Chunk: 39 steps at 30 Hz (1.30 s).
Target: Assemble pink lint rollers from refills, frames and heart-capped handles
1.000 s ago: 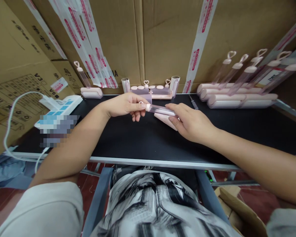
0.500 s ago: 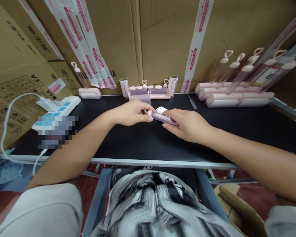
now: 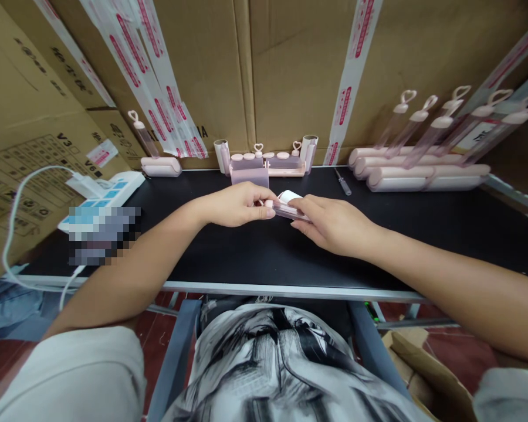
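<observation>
Both my hands meet above the black tabletop (image 3: 246, 258), around a clear pinkish tube (image 3: 293, 212) with a pale pink cap (image 3: 269, 204). My left hand (image 3: 237, 204) pinches the cap end between thumb and fingers. My right hand (image 3: 334, 225) is closed around the tube's other end, which its fingers partly hide. A white rounded piece (image 3: 289, 197) shows just behind the tube, at the right fingertips; I cannot tell whether it is joined to the tube. Behind my hands sits a pink holder (image 3: 250, 176) with round caps and heart-shaped loops.
At the right stand several tubes with heart loops (image 3: 442, 121) on stacked pink cylinders (image 3: 429, 177). A small screwdriver (image 3: 343, 183) lies near the back edge. To the left are another pink cylinder (image 3: 161, 166) and a power strip (image 3: 127, 186) with a white cable. Cardboard (image 3: 290, 76) walls the back.
Very little differs. Both hands keep their hold on the tube, with only a slight shift of the right fingers along it.
</observation>
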### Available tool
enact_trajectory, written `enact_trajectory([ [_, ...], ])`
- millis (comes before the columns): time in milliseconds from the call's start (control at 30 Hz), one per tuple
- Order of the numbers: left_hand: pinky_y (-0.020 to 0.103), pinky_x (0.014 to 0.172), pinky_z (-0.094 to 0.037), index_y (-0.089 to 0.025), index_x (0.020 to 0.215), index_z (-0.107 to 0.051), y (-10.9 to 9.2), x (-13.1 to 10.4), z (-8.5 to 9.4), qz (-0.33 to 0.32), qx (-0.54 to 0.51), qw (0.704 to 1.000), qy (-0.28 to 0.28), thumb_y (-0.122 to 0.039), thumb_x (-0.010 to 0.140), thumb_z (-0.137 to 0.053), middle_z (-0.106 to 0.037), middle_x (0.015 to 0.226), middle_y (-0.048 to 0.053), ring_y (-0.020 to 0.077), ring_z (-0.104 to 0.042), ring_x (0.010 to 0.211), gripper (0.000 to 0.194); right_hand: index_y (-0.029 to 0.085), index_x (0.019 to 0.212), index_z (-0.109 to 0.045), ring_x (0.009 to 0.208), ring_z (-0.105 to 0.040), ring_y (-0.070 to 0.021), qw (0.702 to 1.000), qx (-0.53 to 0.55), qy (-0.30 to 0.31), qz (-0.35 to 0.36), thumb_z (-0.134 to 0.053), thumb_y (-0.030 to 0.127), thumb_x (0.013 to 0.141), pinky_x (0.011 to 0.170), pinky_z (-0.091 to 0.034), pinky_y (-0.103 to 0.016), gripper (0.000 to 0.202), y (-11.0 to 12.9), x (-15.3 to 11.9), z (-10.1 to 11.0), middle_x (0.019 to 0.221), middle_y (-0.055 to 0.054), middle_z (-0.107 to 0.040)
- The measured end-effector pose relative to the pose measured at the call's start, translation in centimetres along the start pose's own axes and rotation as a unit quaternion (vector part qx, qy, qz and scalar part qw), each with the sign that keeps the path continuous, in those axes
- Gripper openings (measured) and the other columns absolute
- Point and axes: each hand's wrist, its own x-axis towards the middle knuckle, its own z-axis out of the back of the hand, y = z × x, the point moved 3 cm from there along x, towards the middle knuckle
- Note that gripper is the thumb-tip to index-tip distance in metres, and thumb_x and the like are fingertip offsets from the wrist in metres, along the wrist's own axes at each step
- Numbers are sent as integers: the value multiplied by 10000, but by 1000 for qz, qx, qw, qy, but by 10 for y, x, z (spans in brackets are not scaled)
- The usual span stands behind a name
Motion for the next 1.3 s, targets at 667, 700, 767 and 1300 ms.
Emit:
enact_trajectory([
  [667,266,730,-440,-167,1022,-735,-7,1,-5,-40,60,994,-76,-479,1024,-643,-729,855,18,155,-620,748,326,228,1408,-713,777,-636,-204,992,-78,-100,21,-555,363,1111,628,-377,-312,363,-3,-5,10,1012,-84,-744],
  [700,265,723,-436,-168,1002,-728,-6,2,-6,-42,58,994,-81,-483,1024,-639,-720,838,15,154,-612,736,327,233,1415,-714,777,-635,-203,992,-79,-97,14,-558,367,1109,626,-378,-313,369,-3,-5,10,1011,-83,-744],
  [767,263,704,-428,-174,972,-719,-6,3,-8,-46,53,993,-94,-497,1021,-639,-701,801,6,150,-592,707,336,240,1432,-715,769,-631,-201,992,-78,-95,8,-560,372,1110,621,-380,-314,381,-4,-6,10,1000,-79,-742],
  [1300,268,683,-406,-176,931,-711,-12,2,-14,-105,113,981,-119,-375,1027,-637,-697,768,9,146,-597,677,233,217,1455,-706,729,-612,-189,990,-74,-118,31,-522,355,1127,635,-442,-297,400,-2,-8,5,957,-76,-727],
])
